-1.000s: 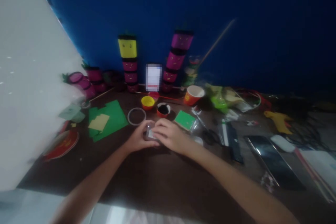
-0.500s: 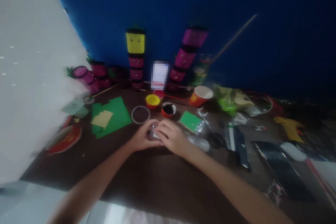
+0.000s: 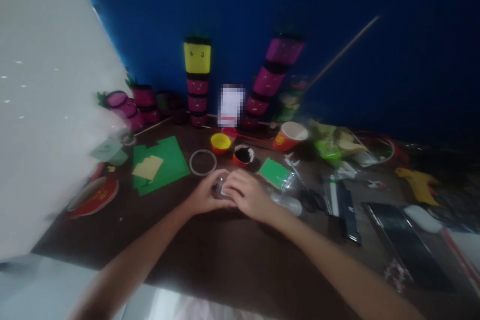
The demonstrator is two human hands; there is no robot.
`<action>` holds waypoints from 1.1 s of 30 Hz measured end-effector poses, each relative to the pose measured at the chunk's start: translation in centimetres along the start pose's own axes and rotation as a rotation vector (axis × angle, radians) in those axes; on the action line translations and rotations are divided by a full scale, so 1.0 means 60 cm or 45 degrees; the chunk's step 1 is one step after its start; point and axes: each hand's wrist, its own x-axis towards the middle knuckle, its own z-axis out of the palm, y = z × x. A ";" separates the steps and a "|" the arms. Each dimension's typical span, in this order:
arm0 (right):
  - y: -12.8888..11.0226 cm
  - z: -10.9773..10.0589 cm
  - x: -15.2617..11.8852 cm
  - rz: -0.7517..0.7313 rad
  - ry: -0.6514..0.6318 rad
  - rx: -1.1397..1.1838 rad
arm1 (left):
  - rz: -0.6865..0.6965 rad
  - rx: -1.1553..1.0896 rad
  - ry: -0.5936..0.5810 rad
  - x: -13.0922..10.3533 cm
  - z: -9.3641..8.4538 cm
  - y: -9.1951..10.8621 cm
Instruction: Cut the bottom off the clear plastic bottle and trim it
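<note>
Above the middle of the dark table, my left hand (image 3: 205, 196) curls around a small, dark, round thing (image 3: 218, 188) with a shiny, see-through look; its kind is blurred and mostly covered by fingers. My right hand (image 3: 250, 195) is closed over the same thing from the other side, fingertips pressed on a pale patch of it. Just beyond my hands lie a clear ring (image 3: 191, 163), a small yellow cup (image 3: 221, 142) and a red cup (image 3: 243, 156) with a dark inside. A clear plastic piece (image 3: 288, 205) lies beside my right wrist.
Green sheets (image 3: 176, 160) lie at left, a green stack (image 3: 275, 172) at right. Segmented pink towers, one yellow-topped (image 3: 198, 57), stand along the blue wall. A red paper cup (image 3: 283, 140), a black stapler-like tool (image 3: 349, 217) and a dark flat device (image 3: 403, 240) occupy the right side.
The whole view has shifted slightly, so things appear a little farther right. Both hands stay around the small dark thing, with hardly any change in their grip.
</note>
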 end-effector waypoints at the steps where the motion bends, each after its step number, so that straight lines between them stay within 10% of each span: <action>1: -0.002 -0.003 0.001 0.034 0.014 0.014 | 0.004 0.001 0.000 0.000 0.000 -0.001; 33: -0.009 -0.024 0.011 0.211 -0.093 0.098 | -0.043 -0.072 0.041 0.001 0.005 -0.007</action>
